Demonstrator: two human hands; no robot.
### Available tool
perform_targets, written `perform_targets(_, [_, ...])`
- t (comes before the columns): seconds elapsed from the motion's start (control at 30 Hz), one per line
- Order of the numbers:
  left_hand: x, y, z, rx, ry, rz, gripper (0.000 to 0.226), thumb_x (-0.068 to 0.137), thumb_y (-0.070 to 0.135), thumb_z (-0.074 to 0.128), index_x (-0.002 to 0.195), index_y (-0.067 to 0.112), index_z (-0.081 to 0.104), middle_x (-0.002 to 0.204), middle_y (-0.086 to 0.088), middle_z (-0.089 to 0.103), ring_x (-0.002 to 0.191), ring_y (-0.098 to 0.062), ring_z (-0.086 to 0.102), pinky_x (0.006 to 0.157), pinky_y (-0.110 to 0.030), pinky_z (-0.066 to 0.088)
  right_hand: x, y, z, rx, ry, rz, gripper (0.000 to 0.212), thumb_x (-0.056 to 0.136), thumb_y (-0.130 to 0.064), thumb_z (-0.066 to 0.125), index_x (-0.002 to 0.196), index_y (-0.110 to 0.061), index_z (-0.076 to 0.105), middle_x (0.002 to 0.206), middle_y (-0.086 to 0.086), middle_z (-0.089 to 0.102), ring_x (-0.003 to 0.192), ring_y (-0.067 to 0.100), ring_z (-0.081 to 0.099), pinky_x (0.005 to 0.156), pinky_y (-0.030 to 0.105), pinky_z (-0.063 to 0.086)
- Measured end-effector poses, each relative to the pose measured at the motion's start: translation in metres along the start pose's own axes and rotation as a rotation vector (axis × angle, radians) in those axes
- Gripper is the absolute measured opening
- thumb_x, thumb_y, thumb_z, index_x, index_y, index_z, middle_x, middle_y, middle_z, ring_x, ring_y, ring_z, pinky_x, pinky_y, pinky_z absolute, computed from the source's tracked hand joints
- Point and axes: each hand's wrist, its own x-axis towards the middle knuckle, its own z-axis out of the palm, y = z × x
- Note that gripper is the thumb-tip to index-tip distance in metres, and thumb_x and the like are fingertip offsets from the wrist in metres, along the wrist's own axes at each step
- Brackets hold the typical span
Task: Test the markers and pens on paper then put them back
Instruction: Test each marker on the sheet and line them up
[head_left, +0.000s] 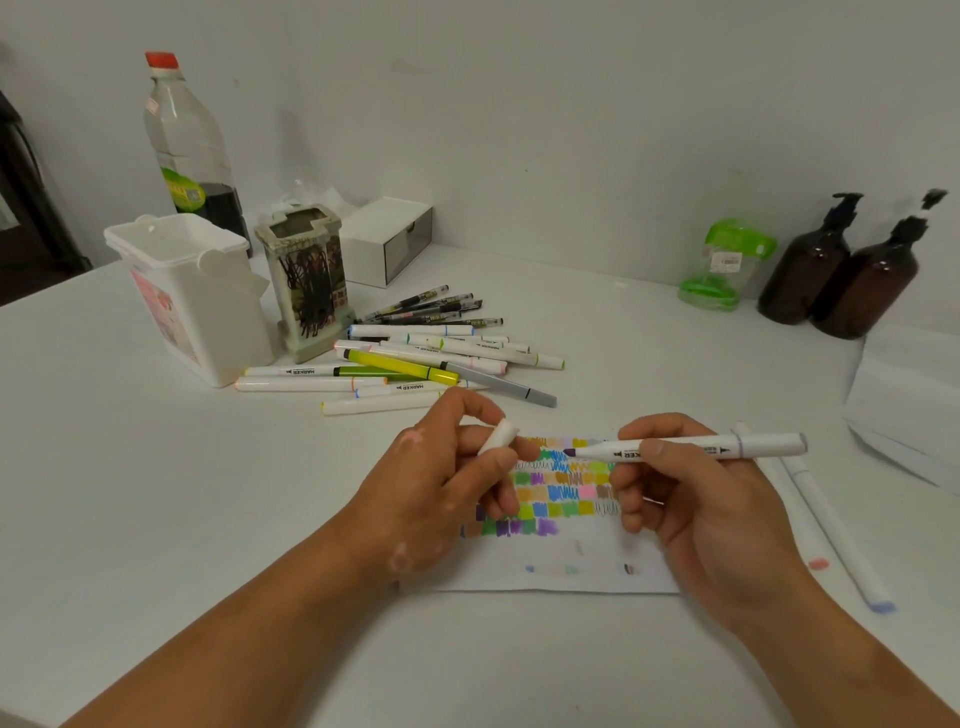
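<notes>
The right hand (711, 509) grips a white marker (763, 444) with a purple tip – thumb and forefinger curled round the barrel near the printed label, and the tip pointing left above the sheet. The left hand (441, 483) pinches a small white cap (497, 438) between thumb and fingertips, just to the left of the tip and not touching it. Both hands are held over a sheet of white paper (571, 577) that lies flat on the white table (208, 519). Rows of small coloured scribbles fill the sheet's upper part, and a few faint dabs sit lower down.

Two white markers (834, 530) lie side by side on the table just right of the sheet, one with a pink end, one with a blue end. Behind the sheet lies a loose pile of capped markers (415, 364) – mostly white, with a yellow-green one and a grey one on top – and beyond it a few black gel pens (436, 309). Left of the pile stand a white plastic tub (192, 296) and a tall decorated pen holder (306, 280), side by side. A clear bottle with a red cap (182, 140) and a small white drawer box (387, 239) stand against the wall. A green-lidded jar (727, 265) and two brown pump bottles (831, 265) stand at the far right.
</notes>
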Motion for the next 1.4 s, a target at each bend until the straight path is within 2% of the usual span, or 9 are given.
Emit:
perform_targets(0.2, [0.0, -0.004, 0.003, -0.003, -0.038, -0.013, 0.025, 0.08, 0.048, 0.064, 0.1, 0.033, 0.067, 0.094, 0.011, 0.075, 0.076, -0.004, 0.069, 0.061, -0.018, 0.053, -0.001, 0.001, -0.002, -0.074, -0.022, -0.056, 0.005, 0.077, -0.012, 0.074, 0.081, -0.013, 0.073, 0.065, 0.015, 0.064, 0.051, 0.019, 0.057, 0.043, 0.026, 0.047])
perform_targets(0.4, [-0.001, -0.006, 0.005, 0.082, -0.037, 0.047, 0.023, 0.085, 0.045, 0.063, 0.104, 0.036, 0.07, 0.093, 0.011, 0.073, 0.078, -0.018, 0.068, 0.061, -0.025, 0.058, -0.004, 0.005, 0.001, -0.175, -0.091, -0.067, 0.01, 0.081, -0.017, 0.069, 0.088, -0.016, 0.076, 0.071, 0.015, 0.068, 0.056, 0.021, 0.06, 0.048, 0.026, 0.049])
perform_targets(0.73, [-0.002, 0.0, 0.005, 0.046, -0.034, 0.117, 0.02, 0.087, 0.042, 0.059, 0.101, 0.035, 0.071, 0.074, 0.016, 0.068, 0.059, -0.001, 0.058, 0.054, -0.011, 0.044, -0.008, 0.0, 0.003, -0.242, -0.12, -0.071, 0.021, 0.076, -0.029, 0.08, 0.095, -0.02, 0.079, 0.079, 0.016, 0.074, 0.063, 0.022, 0.068, 0.058, 0.027, 0.056])
perform_targets(0.9, [0.0, -0.002, 0.002, 0.095, 0.003, 0.106, 0.021, 0.087, 0.043, 0.059, 0.104, 0.037, 0.071, 0.087, 0.022, 0.069, 0.077, -0.002, 0.066, 0.058, -0.01, 0.048, -0.007, 0.001, 0.004, -0.273, -0.145, -0.094, 0.022, 0.078, -0.027, 0.085, 0.097, -0.017, 0.079, 0.076, 0.016, 0.072, 0.062, 0.023, 0.065, 0.058, 0.028, 0.054])
perform_targets(1.07, [0.006, -0.007, -0.003, 0.121, 0.109, 0.046, 0.018, 0.088, 0.036, 0.063, 0.102, 0.043, 0.069, 0.092, 0.023, 0.065, 0.09, -0.002, 0.062, 0.068, -0.013, 0.051, -0.003, -0.008, -0.011, -0.054, -0.352, 0.049, 0.069, 0.074, -0.06, 0.079, 0.119, -0.007, 0.073, 0.103, 0.027, 0.071, 0.069, 0.024, 0.061, 0.054, 0.033, 0.051])
perform_targets(1.13, [0.006, -0.01, -0.005, 0.173, 0.129, 0.051, 0.021, 0.09, 0.028, 0.066, 0.103, 0.043, 0.069, 0.092, 0.025, 0.064, 0.092, 0.0, 0.06, 0.069, -0.009, 0.049, -0.003, -0.011, -0.015, 0.002, -0.412, 0.168, 0.074, 0.073, -0.064, 0.076, 0.118, -0.005, 0.072, 0.108, 0.031, 0.07, 0.068, 0.023, 0.06, 0.054, 0.032, 0.051])
perform_targets(1.27, [0.004, -0.013, 0.001, 0.32, 0.087, 0.147, 0.027, 0.088, 0.031, 0.069, 0.109, 0.047, 0.066, 0.097, 0.024, 0.064, 0.099, -0.003, 0.058, 0.075, -0.01, 0.05, -0.009, -0.016, -0.009, -0.477, -0.363, 0.192, 0.036, 0.068, -0.048, 0.077, 0.099, -0.029, 0.074, 0.088, 0.012, 0.079, 0.068, 0.016, 0.066, 0.065, 0.027, 0.05])
perform_targets(1.33, [0.004, -0.015, 0.001, 0.41, 0.076, 0.148, 0.04, 0.08, 0.049, 0.07, 0.119, 0.049, 0.06, 0.101, 0.029, 0.063, 0.103, 0.004, 0.056, 0.08, -0.008, 0.049, -0.01, -0.019, -0.011, -0.624, -0.325, 0.172, 0.034, 0.069, -0.044, 0.074, 0.102, -0.039, 0.072, 0.079, 0.004, 0.079, 0.072, 0.013, 0.07, 0.07, 0.024, 0.05])
perform_targets(1.4, [0.005, -0.02, -0.004, 0.518, 0.027, 0.11, 0.061, 0.067, 0.071, 0.064, 0.123, 0.048, 0.057, 0.11, 0.033, 0.057, 0.105, 0.008, 0.054, 0.085, -0.011, 0.049, -0.004, -0.026, -0.023, -0.752, -0.132, 0.087, 0.025, 0.074, -0.039, 0.076, 0.099, -0.041, 0.074, 0.076, -0.004, 0.077, 0.067, 0.011, 0.07, 0.063, 0.028, 0.051])
